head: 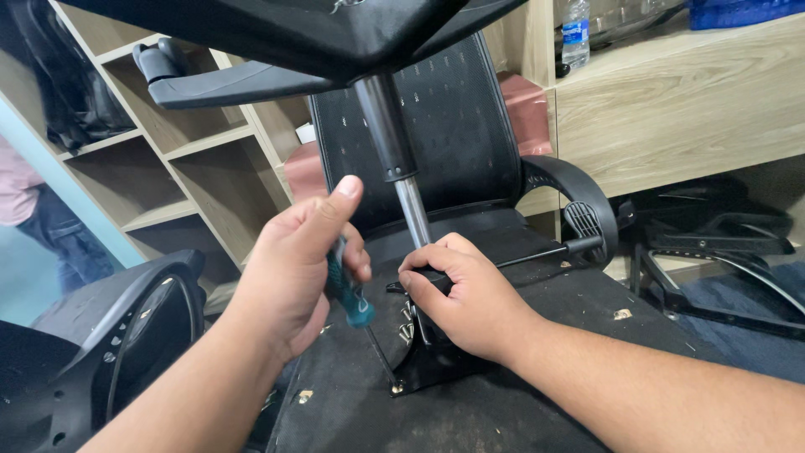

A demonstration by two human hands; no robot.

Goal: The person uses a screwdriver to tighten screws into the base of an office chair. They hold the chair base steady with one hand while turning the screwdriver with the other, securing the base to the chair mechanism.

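Observation:
My left hand (306, 264) grips a screwdriver with a teal handle (348, 295); its thin shaft runs down to a screw at the corner of a black metal plate (419, 369). My right hand (465, 294) rests on that plate at the foot of a chrome gas cylinder (412, 210), fingers curled around the mechanism. The plate sits on the underside of an upturned office chair seat (537, 335). The cylinder rises to a black star base (285, 33) overhead.
A black mesh chair back (453, 126) stands behind. Wooden shelving (193, 168) lies to the left, a wooden counter (679, 101) with a water bottle (574, 33) to the right. Black chair parts (721, 252) lie on the floor at right. A person (33, 218) stands at far left.

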